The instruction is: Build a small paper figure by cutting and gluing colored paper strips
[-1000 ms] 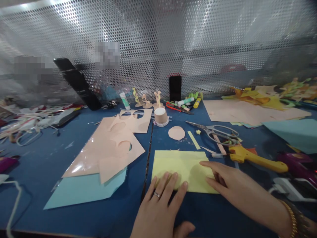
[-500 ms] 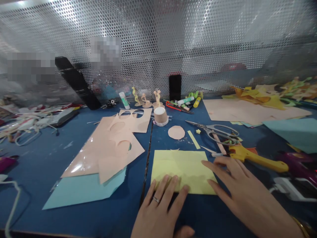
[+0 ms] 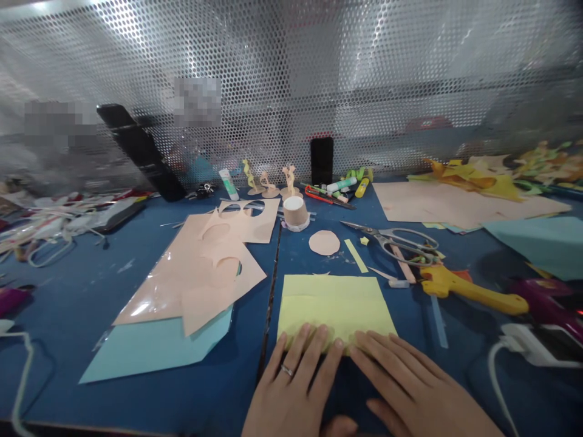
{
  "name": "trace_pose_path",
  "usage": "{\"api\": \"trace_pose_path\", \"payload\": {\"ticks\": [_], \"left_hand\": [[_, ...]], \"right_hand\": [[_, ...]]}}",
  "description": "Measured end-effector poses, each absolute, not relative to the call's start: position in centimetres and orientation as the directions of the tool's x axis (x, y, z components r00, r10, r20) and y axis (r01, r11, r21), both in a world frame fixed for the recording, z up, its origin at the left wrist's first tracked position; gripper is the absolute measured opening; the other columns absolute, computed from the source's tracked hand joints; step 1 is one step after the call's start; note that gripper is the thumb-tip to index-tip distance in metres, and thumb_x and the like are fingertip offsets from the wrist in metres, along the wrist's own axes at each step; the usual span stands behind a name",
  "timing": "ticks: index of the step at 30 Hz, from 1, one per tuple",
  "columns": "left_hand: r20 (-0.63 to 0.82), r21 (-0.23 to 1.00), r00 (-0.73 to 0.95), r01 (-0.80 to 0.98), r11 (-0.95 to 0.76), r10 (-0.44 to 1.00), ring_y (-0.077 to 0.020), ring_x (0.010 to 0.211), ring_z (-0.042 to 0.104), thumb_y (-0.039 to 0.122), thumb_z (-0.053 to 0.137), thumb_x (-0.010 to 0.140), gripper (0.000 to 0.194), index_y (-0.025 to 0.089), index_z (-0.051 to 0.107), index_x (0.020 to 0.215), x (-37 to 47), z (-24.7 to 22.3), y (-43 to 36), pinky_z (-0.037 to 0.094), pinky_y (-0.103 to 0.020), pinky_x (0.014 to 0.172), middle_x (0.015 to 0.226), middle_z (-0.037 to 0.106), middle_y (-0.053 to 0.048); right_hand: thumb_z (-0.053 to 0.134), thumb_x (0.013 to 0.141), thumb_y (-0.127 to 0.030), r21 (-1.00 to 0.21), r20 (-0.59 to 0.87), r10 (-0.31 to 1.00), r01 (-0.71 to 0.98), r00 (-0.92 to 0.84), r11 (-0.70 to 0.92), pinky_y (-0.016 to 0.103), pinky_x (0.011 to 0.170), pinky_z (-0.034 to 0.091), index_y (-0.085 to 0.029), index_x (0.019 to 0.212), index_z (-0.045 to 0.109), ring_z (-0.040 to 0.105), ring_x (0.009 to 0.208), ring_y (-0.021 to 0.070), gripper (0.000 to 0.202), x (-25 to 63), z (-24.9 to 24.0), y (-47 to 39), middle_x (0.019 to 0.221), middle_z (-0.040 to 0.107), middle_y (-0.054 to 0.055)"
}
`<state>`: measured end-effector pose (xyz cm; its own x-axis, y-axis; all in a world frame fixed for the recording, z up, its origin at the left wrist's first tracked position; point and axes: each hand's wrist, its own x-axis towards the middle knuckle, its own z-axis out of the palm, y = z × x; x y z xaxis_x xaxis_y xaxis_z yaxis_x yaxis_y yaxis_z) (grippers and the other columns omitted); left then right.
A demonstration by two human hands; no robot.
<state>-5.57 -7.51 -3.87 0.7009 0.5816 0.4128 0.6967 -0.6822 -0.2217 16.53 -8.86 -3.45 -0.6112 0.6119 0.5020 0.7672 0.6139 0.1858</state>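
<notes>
A folded sheet of yellow paper (image 3: 334,300) lies on the blue table in front of me, a crease line running across its upper part. My left hand (image 3: 296,376), with a ring on one finger, rests its spread fingertips on the paper's near edge. Beside it, my right hand (image 3: 405,376) lays its outstretched fingers flat on the same edge, toward the right. Both hands are open and grip nothing. Just beyond the paper are a pale pink paper circle (image 3: 324,243) and a narrow yellow paper strip (image 3: 356,255).
Scissors (image 3: 396,240) and a yellow-handled glue gun (image 3: 473,291) lie to the right, near a white plug (image 3: 519,340) with a cable. Cut pink sheets (image 3: 168,279) over a light blue sheet (image 3: 150,355) lie left. A small cup-shaped piece (image 3: 296,212) stands behind.
My right hand has moved left and toward me, from the paper's right side onto its near edge beside my left hand. The left hand has hardly moved.
</notes>
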Motion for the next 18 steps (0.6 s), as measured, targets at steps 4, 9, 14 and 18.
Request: {"api": "trace_pose_path", "payload": {"ticks": [4,9,14,18], "left_hand": [[0.412,-0.225,0.704,0.694,-0.684,0.578,-0.0213,0.122,0.046,0.064,0.039,0.087,0.059,0.025,0.055,0.129,-5.61,-4.08,-7.58,0.023,-0.033,0.105,0.127,0.063,0.002],[0.388,-0.234,0.714,0.688,-0.687,0.583,-0.0225,0.124,0.045,0.064,0.037,0.087,0.062,0.024,0.052,0.132,-5.86,-4.22,-7.71,0.026,-0.033,0.104,0.131,0.06,0.0],[0.404,-0.242,0.71,0.691,-0.681,0.577,-0.023,0.125,0.043,0.062,0.038,0.088,0.06,0.025,0.052,0.132,-5.85,-4.43,-7.72,0.025,-0.033,0.105,0.133,0.058,0.0],[0.431,-0.253,0.703,0.695,-0.673,0.565,-0.0219,0.122,0.046,0.061,0.04,0.088,0.056,0.026,0.055,0.129,-5.76,-4.5,-7.61,0.02,-0.034,0.108,0.129,0.061,0.001]], "right_hand": [[0.024,0.101,-0.032,0.183,0.508,0.607,0.765,-0.611,0.617,0.029,0.079,0.049,-0.023,0.113,0.065,0.067,0.097,0.0117,0.044,16.33,-3.39,-8.82,0.109,0.072,-0.004],[0.024,0.101,-0.035,0.158,0.532,0.614,0.78,-0.584,0.605,0.026,0.081,0.046,-0.026,0.112,0.066,0.066,0.095,0.0089,0.044,16.03,-3.25,-8.86,0.107,0.072,-0.006],[0.021,0.101,-0.035,0.169,0.529,0.614,0.781,-0.586,0.601,0.026,0.083,0.043,-0.027,0.111,0.066,0.065,0.096,0.0084,0.047,15.98,-3.28,-8.77,0.107,0.073,-0.007],[0.022,0.101,-0.034,0.177,0.536,0.605,0.779,-0.589,0.601,0.027,0.085,0.041,-0.027,0.11,0.067,0.065,0.096,0.0083,0.047,16.12,-3.41,-8.76,0.106,0.073,-0.007]]}}
